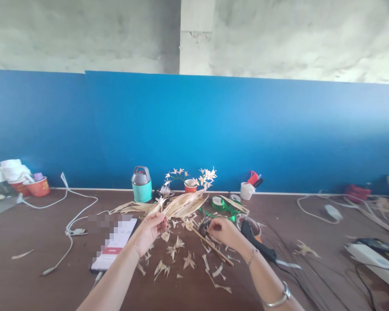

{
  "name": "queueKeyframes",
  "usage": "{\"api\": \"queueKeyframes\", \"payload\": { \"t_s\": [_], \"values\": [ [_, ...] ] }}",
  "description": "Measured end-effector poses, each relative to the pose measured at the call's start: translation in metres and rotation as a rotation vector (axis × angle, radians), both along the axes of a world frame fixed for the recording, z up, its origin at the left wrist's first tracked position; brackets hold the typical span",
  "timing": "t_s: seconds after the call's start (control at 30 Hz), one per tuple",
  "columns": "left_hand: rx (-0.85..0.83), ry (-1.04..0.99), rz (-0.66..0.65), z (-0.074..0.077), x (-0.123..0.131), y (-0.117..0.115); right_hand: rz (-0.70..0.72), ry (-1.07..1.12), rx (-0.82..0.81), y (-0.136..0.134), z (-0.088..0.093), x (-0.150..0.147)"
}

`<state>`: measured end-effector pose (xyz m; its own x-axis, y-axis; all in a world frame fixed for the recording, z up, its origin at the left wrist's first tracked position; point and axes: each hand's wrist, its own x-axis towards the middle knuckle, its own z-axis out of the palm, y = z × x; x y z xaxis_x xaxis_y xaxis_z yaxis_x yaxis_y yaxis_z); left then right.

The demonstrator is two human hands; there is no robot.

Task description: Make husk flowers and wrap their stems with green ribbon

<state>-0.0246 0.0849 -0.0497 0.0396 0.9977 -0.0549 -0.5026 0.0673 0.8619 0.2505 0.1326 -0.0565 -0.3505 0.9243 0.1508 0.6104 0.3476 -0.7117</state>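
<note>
– On the brown table, near its middle, what does the left hand have?

– Its fingers are pinched shut on a small straw flower, held upright just in front of the pile of dried leaves.

– And the right hand?

– Curled, knuckles up, a little right of the flower, with its fingertips at a dark pair of scissors. Whether it grips them I cannot tell. A thin stick runs out from under it toward the near side, among straw scraps.

– Any writing to read?

– Just left of the left wrist lies a phone, white screen with a red band, its text too blurred to read. Along the far edge stand a teal flask, a red cup of straw flowers and a white cup. Any print on them is too small to tell. Green tape rolls lie between those and the right hand.
</note>
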Motion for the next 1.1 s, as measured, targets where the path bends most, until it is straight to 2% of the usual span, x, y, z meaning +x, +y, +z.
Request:
{"api": "queueKeyframes", "payload": {
  "t_s": [0.13, 0.27, 0.53, 0.7, 0.77, 0.83, 1.0, 1.1],
  "values": [
    [-0.006, 0.072, 0.014, 0.002, 0.006, -0.002, -0.038, 0.122, -0.054, 0.003, 0.003, -0.004],
    [0.014, 0.099, -0.017, 0.003, 0.014, -0.005, -0.013, 0.197, -0.074, -0.001, 0.002, -0.015],
    [0.039, 0.234, -0.061, 0.004, 0.025, -0.011, 0.081, 0.201, -0.039, -0.022, 0.002, -0.037],
    [0.069, 0.310, -0.059, 0.008, 0.031, -0.014, 0.131, 0.078, 0.197, -0.028, -0.003, -0.045],
    [0.069, 0.372, -0.046, 0.010, 0.033, -0.016, 0.121, 0.109, 0.243, -0.030, -0.003, -0.048],
    [0.073, 0.441, -0.044, 0.012, 0.036, -0.018, 0.088, 0.210, 0.206, -0.033, -0.001, -0.052],
    [0.062, 0.494, -0.123, 0.011, 0.044, -0.022, 0.051, 0.477, -0.018, -0.041, 0.008, -0.061],
    [0.064, 0.523, -0.141, 0.012, 0.050, -0.024, 0.074, 0.575, -0.054, -0.044, 0.008, -0.065]
  ]
}}
